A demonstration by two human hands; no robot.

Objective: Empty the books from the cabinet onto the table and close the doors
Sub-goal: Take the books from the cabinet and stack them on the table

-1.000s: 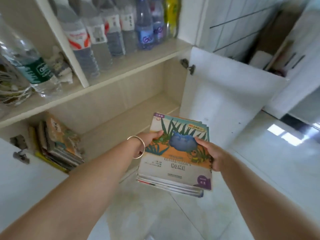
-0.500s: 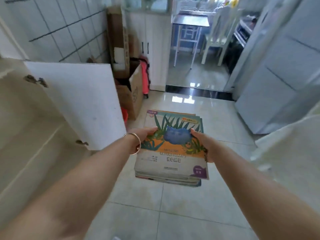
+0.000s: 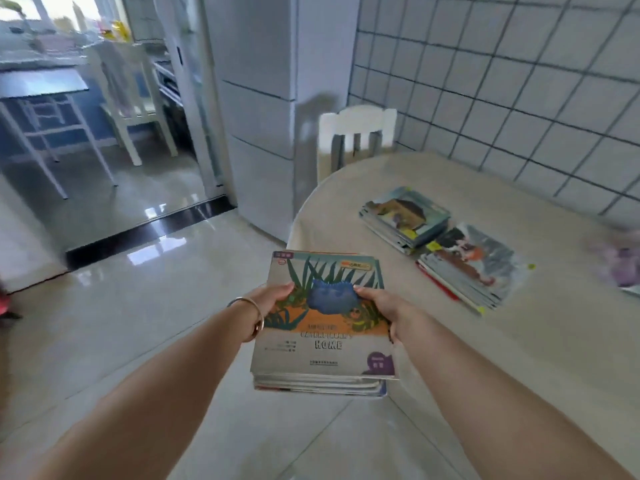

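A stack of thin picture books (image 3: pixel 323 344), topped by a cover with a blue creature and the word HOME, is held level in front of me. My left hand (image 3: pixel 273 301), with a bangle on its wrist, grips the stack's left edge, and my right hand (image 3: pixel 382 306) grips its right edge. The stack hangs over the floor just beside the near edge of a round beige table (image 3: pixel 519 358). Two other stacks of books (image 3: pixel 405 216) (image 3: pixel 474 265) lie on the table. The cabinet is out of view.
A white chair (image 3: pixel 356 133) stands behind the table against a grey-tiled wall (image 3: pixel 502 81). A tall white fridge (image 3: pixel 259 109) is left of it. Through a doorway at the far left are a small table (image 3: pixel 41 91) and another chair (image 3: pixel 131 98). Glossy tile floor lies below.
My view has swung right, from the open cabinet and past the doorway to the table. Both hands have kept their hold on the stack of books and carried it along.
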